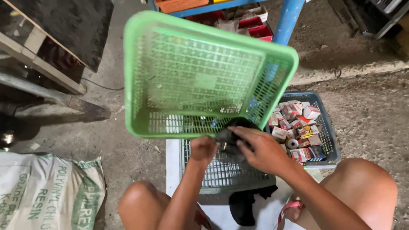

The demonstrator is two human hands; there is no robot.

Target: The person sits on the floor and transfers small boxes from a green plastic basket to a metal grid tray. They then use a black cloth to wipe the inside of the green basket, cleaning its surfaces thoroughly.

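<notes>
One green perforated plastic basket (200, 72) tilted up, left hand (202, 149) closed on its lower rim, right hand (260, 149) gripping one dark cloth (230, 138), one grey mesh tray (226, 172), one blue crate (328, 127) of many small boxes, one printed sack (47, 191), concrete floor (370, 115).

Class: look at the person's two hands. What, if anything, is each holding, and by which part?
Left hand grips the green basket by its lower rim. Right hand holds a dark cloth against that rim.

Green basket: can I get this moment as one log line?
left hand: grips green mesh basket rim | right hand: on dark cloth | basket: tilted, empty | blue basket: small boxes
</notes>
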